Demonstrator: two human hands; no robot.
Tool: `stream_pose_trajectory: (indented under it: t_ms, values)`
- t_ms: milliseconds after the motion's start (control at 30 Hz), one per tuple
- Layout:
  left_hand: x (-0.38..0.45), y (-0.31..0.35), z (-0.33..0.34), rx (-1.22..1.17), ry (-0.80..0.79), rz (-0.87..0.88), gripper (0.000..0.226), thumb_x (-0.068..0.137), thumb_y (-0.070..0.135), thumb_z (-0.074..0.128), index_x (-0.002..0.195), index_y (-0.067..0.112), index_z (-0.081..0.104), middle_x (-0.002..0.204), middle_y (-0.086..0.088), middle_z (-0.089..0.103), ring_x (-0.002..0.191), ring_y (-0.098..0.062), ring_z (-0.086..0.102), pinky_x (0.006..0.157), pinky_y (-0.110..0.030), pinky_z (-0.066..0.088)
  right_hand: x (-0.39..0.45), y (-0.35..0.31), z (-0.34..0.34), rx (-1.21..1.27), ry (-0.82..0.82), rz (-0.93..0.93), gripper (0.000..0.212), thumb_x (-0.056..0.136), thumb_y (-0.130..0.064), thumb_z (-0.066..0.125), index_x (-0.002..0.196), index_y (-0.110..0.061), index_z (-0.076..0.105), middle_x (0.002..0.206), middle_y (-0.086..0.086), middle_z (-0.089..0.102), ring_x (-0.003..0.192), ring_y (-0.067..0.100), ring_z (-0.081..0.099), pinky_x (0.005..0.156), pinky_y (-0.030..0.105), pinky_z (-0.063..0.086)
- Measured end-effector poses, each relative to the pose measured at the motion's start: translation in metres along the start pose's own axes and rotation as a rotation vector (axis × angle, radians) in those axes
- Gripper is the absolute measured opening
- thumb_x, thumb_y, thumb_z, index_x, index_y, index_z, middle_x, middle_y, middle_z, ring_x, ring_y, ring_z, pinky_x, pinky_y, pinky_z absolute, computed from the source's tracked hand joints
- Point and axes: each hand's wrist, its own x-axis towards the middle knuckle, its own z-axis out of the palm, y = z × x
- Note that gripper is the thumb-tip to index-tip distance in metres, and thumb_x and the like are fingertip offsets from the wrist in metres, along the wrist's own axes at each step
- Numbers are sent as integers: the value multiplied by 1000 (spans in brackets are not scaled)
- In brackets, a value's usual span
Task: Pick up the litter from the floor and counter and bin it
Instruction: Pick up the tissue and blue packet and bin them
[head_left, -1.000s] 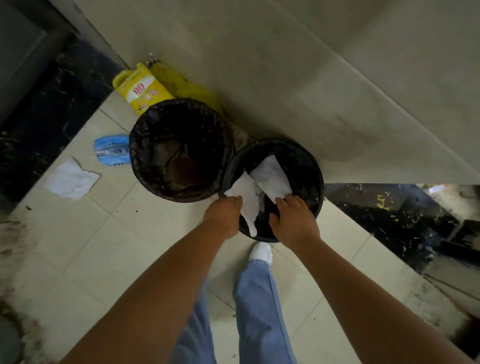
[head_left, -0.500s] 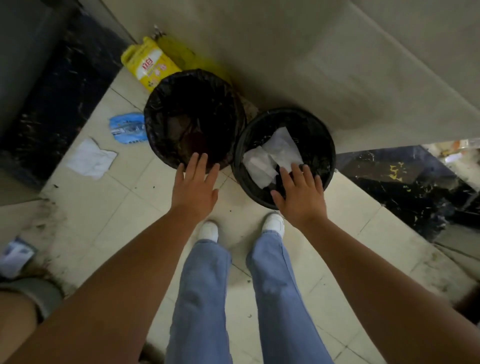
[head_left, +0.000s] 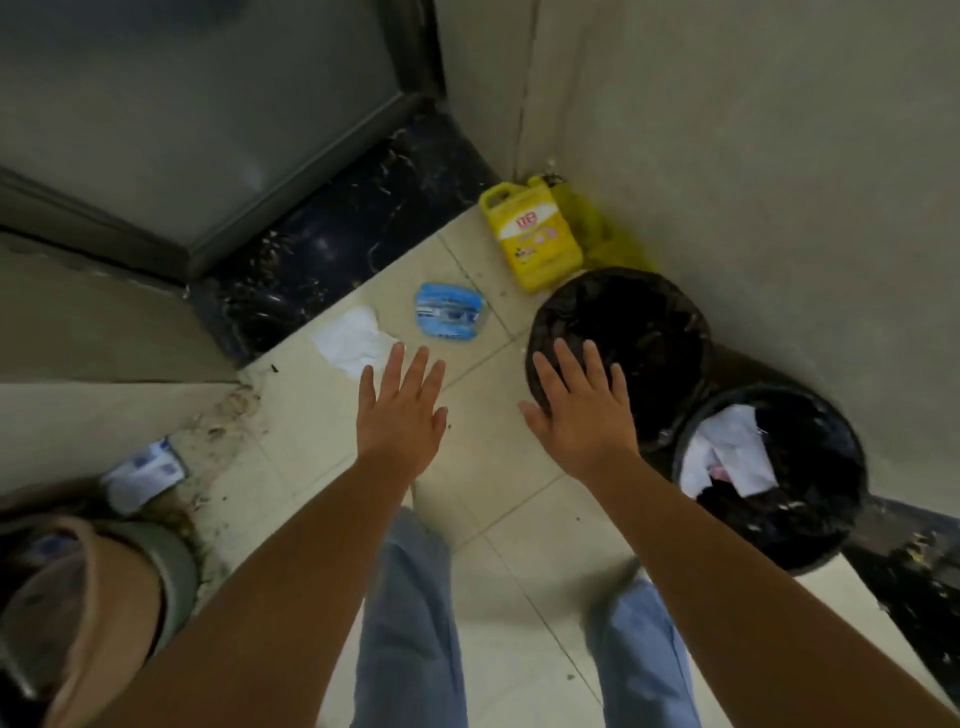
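Near rim of left bin (head_left: 618, 332) covered by right hand (head_left: 579, 410). Interior too dark to read. Crumpled white paper (head_left: 727, 457) in right bin (head_left: 769, 478) partly sunk into black liner. Yellow jug (head_left: 535, 234) label print too small to read. Blue-and-white packet (head_left: 143, 470) at lower left blurred, partly hidden. Right shoe smeared by motion blur. Both forearms cut off at bottom edge.

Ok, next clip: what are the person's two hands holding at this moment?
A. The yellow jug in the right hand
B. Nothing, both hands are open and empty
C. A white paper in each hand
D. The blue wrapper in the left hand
B: the left hand and right hand are spread flat and empty, while the white paper and blue wrapper lie on the floor.
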Motion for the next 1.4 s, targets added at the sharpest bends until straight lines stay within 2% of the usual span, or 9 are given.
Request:
stream_pose_trajectory:
  t_ms: [333,767,867,933,1033,1133,1267,1333,1400]
  values:
    - [84,-178,84,-41,-115,-96,63,100,47,20,151,20,-6,161,-3,-12,147,-27,-16,121,-47,-2,145,-117,73,-126,-161,87,58,98,-43,25,149,-21,6,160,5,0,147,29,-4,121,45,5]
    - [296,-181,282,-263,-70,-121,59,98,38,41,148,17,19,157,-7,21,145,-25,15,118,-39,21,395,-95,233,-408,-74,131,61,91,-37,53,141,-11,30,144,13,39,135,32,32,108,46,31]
    - [322,-169,310,-252,56,-82,45,90,27,59,131,12,50,135,-11,50,129,-30,42,107,-41,36,415,-84,263,-429,39,134,42,91,-24,52,128,-6,47,132,15,52,128,32,39,108,45,30]
    - [331,-166,320,-220,188,-56,28,69,13,80,94,4,73,103,-16,69,101,-34,63,87,-42,51,417,-79,274,-450,64,136,32,92,-17,48,121,-3,55,126,15,57,125,33,42,107,44,29]
    - [335,-166,321,-269,169,-51,14,65,0,81,78,-4,75,89,-21,71,89,-39,65,77,-44,53,416,-78,279,-436,140,83,30,87,-13,56,114,0,58,117,19,61,116,34,51,100,43,38]
    - [339,-170,316,-217,248,-9,25,39,-5,90,57,-2,72,67,-20,70,66,-38,68,62,-41,57,426,-85,270,-423,395,41,49,54,-22,84,94,-6,62,95,16,70,87,31,68,77,37,54]
    - [337,-167,318,-239,255,5,26,39,-3,91,55,0,71,71,-20,72,67,-37,70,61,-40,57,435,-78,262,-294,237,107,42,83,-18,65,122,-7,55,147,15,35,137,32,29,112,51,22]
    - [331,-166,319,-269,249,-7,26,41,0,92,55,0,71,73,-21,73,69,-37,70,59,-41,57,436,-70,268,-259,208,142,32,88,-13,57,118,-5,60,144,14,36,136,31,27,114,49,17]
    - [327,-163,319,-294,233,-5,27,41,2,93,55,0,70,73,-20,73,69,-37,70,57,-41,58,433,-67,279,-298,248,158,27,78,-13,69,102,-2,69,122,16,57,120,33,47,107,50,31]
